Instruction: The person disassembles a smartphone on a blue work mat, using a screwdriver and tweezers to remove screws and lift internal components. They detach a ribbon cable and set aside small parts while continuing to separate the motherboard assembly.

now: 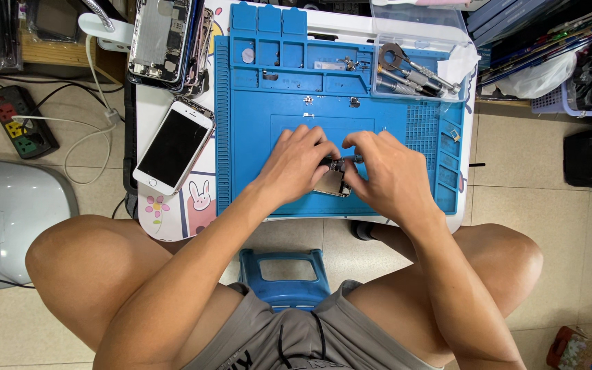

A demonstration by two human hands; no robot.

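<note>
From the head view, looking straight down over the person's bare knees: both hands are bunched together in the middle of a blue silicone repair mat (255, 130) that sits on a small white table (146, 113). The left hand (294, 166) is curled with its fingers pinching down on a small metal phone part (332, 183), looks like a circuit board or inner frame piece, lying on the mat just below centre. The right hand (386, 173) is closed in a narrow grip around a thin dark tool (351, 159), probably a small screwdriver, with its tip right at the top edge of that part. So both hands are touching or nearly touching each other over the piece.

Stuff around it: a white smartphone (173, 145) with a dark screen lies tilted on the table just left of the mat. Above it there's a stack of opened phone housings (166, 38) showing their metal insides. In the mat's upper right corner sits a clear plastic tray (419, 58) with screwdrivers and tweezers in it. A few tiny screws (307, 100) lie loose on the mat above the hands. On the tiled floor to the left there's a power strip (22, 122) with a white cable plugged in, and a blue plastic stool (284, 273) shows between the person's legs.
</note>
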